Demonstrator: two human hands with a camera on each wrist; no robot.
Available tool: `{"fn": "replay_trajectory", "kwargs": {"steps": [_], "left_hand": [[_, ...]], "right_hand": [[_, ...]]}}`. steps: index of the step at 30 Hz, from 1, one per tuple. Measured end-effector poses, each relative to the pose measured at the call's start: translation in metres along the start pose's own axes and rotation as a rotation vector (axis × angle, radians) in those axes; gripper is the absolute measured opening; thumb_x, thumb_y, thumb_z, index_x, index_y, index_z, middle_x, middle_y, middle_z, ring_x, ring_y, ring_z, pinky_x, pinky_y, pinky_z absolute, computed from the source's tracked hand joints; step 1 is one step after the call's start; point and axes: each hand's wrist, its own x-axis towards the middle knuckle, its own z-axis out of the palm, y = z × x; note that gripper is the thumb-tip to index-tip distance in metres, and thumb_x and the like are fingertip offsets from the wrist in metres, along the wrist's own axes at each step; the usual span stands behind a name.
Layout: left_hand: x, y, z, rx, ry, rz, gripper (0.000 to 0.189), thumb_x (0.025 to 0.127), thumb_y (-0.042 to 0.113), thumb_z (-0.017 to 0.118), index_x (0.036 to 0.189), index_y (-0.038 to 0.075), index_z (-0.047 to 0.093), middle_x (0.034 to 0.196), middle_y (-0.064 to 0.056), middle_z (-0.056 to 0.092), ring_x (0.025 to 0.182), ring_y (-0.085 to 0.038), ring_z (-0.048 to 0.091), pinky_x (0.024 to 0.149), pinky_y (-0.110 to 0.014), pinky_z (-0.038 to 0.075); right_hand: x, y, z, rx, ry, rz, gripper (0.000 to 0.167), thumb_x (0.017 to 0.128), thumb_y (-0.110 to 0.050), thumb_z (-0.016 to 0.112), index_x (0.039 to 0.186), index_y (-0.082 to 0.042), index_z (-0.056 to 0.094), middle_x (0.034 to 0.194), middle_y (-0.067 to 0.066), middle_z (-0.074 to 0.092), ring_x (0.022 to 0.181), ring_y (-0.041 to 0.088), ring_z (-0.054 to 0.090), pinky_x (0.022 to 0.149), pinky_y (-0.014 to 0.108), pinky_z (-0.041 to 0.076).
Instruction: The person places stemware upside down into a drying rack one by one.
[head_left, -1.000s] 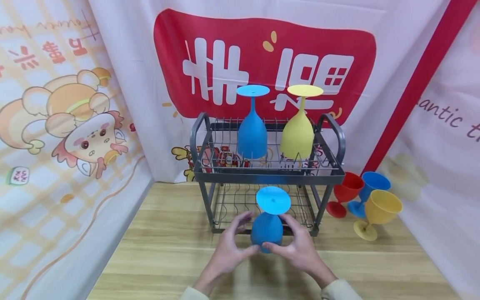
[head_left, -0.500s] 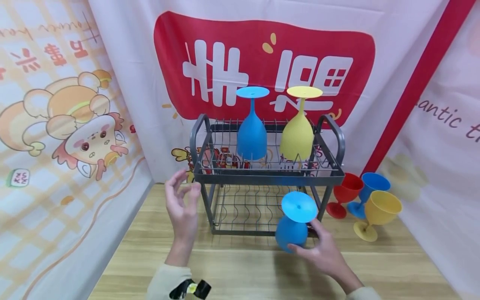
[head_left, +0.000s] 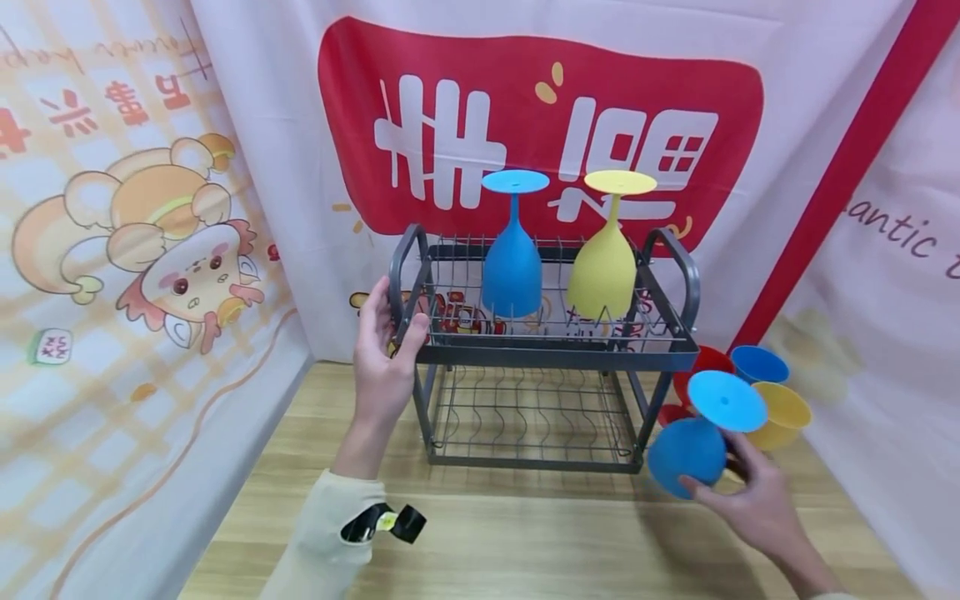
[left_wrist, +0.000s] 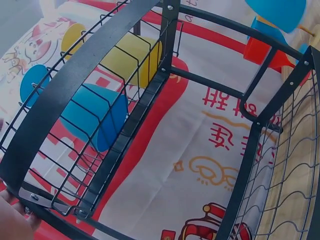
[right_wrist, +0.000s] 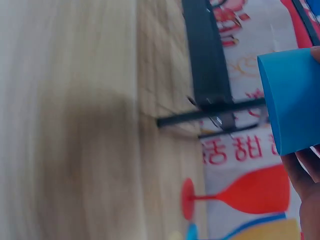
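My right hand (head_left: 753,500) holds a blue plastic goblet (head_left: 684,457) upside down, its base upward, at the right of the rack. In the right wrist view the bowl of this goblet (right_wrist: 295,100) shows its rim clear of the tabletop. My left hand (head_left: 382,367) grips the upper left corner of a dark grey two-tier dish rack (head_left: 555,358), thumb in front and fingers at the side. On the top tier another blue goblet (head_left: 512,271) and a pale yellow goblet (head_left: 603,271) stand inverted side by side.
Behind the held goblet, a red goblet (head_left: 712,360), a third blue goblet (head_left: 760,364) and a deeper yellow goblet (head_left: 783,412) stand upright on the wooden table (head_left: 525,533). The wire lower tier (head_left: 525,417) sits close to the tabletop. Printed cloth (head_left: 352,308) hangs behind.
The blue goblet, first between both hands before the rack, has moved right in my right hand alone. My left hand has left it and moved up-left onto the rack's corner.
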Motion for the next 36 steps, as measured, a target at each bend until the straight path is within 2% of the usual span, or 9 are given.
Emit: {"fn": "replay_trajectory", "kwargs": {"steps": [1,6,10,14,16,22,29,32,36], "left_hand": [[0.000,0.000,0.001,-0.001,0.000,0.000,0.069,0.104,0.029,0.068,0.165,0.021,0.036,0.153,-0.002,0.056,0.142,-0.027,0.052,0.127,-0.051,0.039],[0.001,-0.001,0.002,-0.006,0.001,0.003,0.069,0.104,0.026,0.068,0.165,0.022,0.036,0.153,-0.003,0.056,0.142,-0.024,0.053,0.126,-0.051,0.040],[0.000,-0.004,0.003,-0.017,0.004,0.011,0.068,0.105,0.023,0.067,0.165,0.022,0.035,0.154,-0.002,0.056,0.143,-0.025,0.052,0.126,-0.052,0.040],[0.000,-0.007,0.005,-0.025,0.011,0.022,0.069,0.105,0.021,0.066,0.166,0.020,0.034,0.156,0.000,0.054,0.144,-0.026,0.051,0.126,-0.052,0.040],[0.000,-0.008,0.005,-0.028,0.007,0.021,0.068,0.106,0.022,0.065,0.166,0.020,0.033,0.158,0.001,0.052,0.145,-0.026,0.050,0.125,-0.052,0.041],[-0.001,-0.010,0.006,-0.025,0.004,0.012,0.067,0.106,0.025,0.064,0.166,0.026,0.033,0.160,0.005,0.051,0.144,-0.023,0.050,0.120,-0.052,0.046],[-0.002,-0.010,0.006,-0.018,0.001,0.016,0.067,0.106,0.027,0.065,0.166,0.027,0.034,0.159,0.005,0.052,0.143,-0.023,0.052,0.119,-0.053,0.047],[-0.001,-0.009,0.005,-0.008,0.000,0.016,0.067,0.106,0.028,0.065,0.166,0.028,0.034,0.158,0.004,0.053,0.142,-0.024,0.052,0.118,-0.053,0.048],[-0.002,-0.010,0.003,0.001,-0.002,0.004,0.067,0.106,0.027,0.065,0.166,0.029,0.034,0.158,0.003,0.053,0.142,-0.026,0.052,0.116,-0.054,0.050]], "right_hand": [[0.002,0.001,-0.006,-0.005,0.008,0.021,0.093,0.086,-0.023,0.090,0.160,-0.001,0.039,0.152,0.032,0.052,0.123,0.055,0.058,0.081,0.000,0.042],[0.019,-0.006,-0.034,-0.010,0.074,0.051,0.091,0.091,-0.025,0.085,0.162,0.001,0.035,0.151,0.036,0.050,0.122,0.059,0.055,0.076,-0.004,0.037],[0.036,-0.019,-0.055,-0.018,0.171,-0.022,0.085,0.090,-0.019,0.085,0.160,-0.001,0.041,0.149,0.035,0.054,0.117,0.017,0.063,0.080,-0.006,0.038],[0.052,-0.036,-0.074,-0.022,0.231,-0.074,0.081,0.091,-0.017,0.084,0.160,-0.008,0.043,0.150,0.031,0.055,0.107,-0.016,0.043,0.083,-0.006,0.037],[0.059,-0.047,-0.083,-0.036,0.258,-0.095,0.079,0.092,-0.017,0.083,0.161,-0.012,0.044,0.152,0.028,0.055,0.111,-0.014,0.045,0.085,-0.006,0.036],[0.078,-0.081,-0.105,-0.077,0.316,-0.125,0.079,0.092,-0.024,0.081,0.162,-0.022,0.044,0.159,0.018,0.054,0.134,0.015,0.055,0.104,0.004,0.040],[0.099,-0.125,-0.117,-0.102,0.307,-0.130,0.080,0.090,-0.033,0.083,0.160,-0.031,0.045,0.158,0.010,0.057,0.132,0.039,0.057,0.114,0.034,0.050],[0.107,-0.145,-0.113,-0.078,0.260,-0.142,0.081,0.090,-0.035,0.084,0.160,-0.031,0.045,0.157,0.009,0.058,0.130,0.043,0.059,0.105,0.032,0.053],[0.116,-0.168,-0.096,-0.031,0.207,-0.193,0.080,0.089,-0.035,0.085,0.158,-0.025,0.048,0.153,0.010,0.061,0.127,0.040,0.063,0.090,0.008,0.049]]}}
